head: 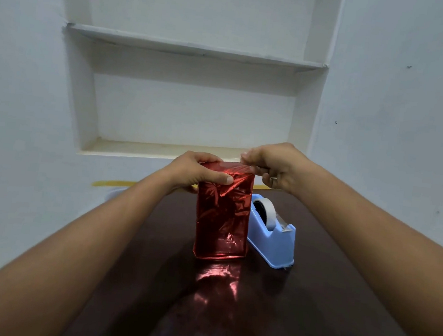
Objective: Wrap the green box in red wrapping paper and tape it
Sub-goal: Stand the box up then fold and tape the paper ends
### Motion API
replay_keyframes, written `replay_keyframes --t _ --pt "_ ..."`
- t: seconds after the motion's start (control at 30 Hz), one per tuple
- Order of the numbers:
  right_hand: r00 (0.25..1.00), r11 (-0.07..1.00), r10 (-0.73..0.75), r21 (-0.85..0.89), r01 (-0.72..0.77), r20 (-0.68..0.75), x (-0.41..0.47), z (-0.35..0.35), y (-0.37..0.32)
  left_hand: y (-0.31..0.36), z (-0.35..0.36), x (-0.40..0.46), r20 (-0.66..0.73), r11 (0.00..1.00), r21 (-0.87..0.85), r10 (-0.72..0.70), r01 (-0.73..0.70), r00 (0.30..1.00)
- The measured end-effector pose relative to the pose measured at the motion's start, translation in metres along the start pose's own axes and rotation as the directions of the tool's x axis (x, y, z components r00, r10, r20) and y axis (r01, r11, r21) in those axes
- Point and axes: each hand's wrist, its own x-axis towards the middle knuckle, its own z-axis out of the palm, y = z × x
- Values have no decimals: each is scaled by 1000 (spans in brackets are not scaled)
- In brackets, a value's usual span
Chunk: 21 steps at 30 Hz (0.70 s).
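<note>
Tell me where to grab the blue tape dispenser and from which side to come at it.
Grip the blue plastic tape dispenser across its low, solid base near the cutter end, coming from the right or from above. The upright red foil-wrapped box stands close against its left side, and the white tape roll fills the rear, so the right flank on the dark wooden table looks freest.

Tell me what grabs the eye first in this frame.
The shiny red wrapped box, standing upright mid-table on the dark table, which mirrors it. The left hand grips its top edge while the right hand pinches at the top right corner, seemingly a strip of clear tape. Just right of the box sits a light blue tape dispenser.
</note>
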Motion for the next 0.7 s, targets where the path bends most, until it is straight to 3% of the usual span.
replay_keyframes --t 0.7 --pt "994 933 106 -345 -100 1 15 39 -33 -8 -3 6 9 1000 0 11 -11 1000"
